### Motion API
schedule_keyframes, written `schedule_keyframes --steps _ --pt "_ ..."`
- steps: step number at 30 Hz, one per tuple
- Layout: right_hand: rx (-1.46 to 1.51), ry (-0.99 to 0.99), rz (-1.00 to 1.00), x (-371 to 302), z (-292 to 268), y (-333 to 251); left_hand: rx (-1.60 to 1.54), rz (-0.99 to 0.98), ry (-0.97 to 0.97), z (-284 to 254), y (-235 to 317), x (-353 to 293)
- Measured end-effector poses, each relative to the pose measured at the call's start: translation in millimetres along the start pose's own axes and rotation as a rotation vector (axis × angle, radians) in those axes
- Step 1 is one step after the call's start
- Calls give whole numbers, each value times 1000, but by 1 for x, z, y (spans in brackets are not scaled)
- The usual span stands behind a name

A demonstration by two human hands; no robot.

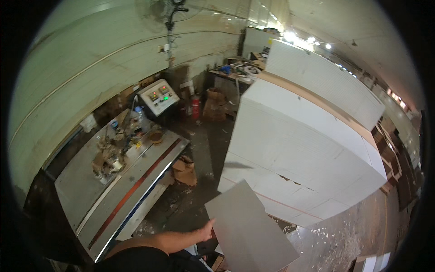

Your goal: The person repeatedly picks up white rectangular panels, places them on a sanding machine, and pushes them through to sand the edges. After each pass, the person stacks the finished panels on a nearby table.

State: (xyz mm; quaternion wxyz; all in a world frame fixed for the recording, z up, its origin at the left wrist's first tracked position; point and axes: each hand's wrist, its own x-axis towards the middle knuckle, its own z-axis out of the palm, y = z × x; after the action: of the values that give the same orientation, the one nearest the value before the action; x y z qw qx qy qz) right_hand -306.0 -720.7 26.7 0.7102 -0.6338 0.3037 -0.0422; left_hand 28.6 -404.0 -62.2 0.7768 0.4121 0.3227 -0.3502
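Note:
A flat grey board (253,226) with straight edges is held tilted at the lower middle of the view. My left hand (207,230) grips it by its left edge; the finger ends are partly hidden by the board. My left forearm, with a dark short sleeve, reaches in from the lower left. My right hand does not show. Just beyond the board rises a tall stack of large white sheets (290,149), with a torn spot on its near side.
At left, a long metal worktable (72,181) carries scraps and a plastic bottle (142,120). A control box (158,97) with lit displays stands at its far end, near a red fire extinguisher (195,107). A brown paper bag (184,171) sits beside the table. A cluttered bench (233,78) stands farther back.

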Motion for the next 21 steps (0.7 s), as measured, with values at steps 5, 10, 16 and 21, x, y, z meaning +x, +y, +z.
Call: schedule_keyframes --steps 5,10,16,21 --pt "189 321 -169 50 17 -75 -459 209 81 -58 88 -55" --pt "-251 540 -201 67 103 -117 -456 388 225 -135 78 -115" --pt "-266 328 -236 89 253 -100 -617 369 536 -260 67 -210" --pt "-235 61 -201 88 387 -56 -861 531 697 -340 56 -311"
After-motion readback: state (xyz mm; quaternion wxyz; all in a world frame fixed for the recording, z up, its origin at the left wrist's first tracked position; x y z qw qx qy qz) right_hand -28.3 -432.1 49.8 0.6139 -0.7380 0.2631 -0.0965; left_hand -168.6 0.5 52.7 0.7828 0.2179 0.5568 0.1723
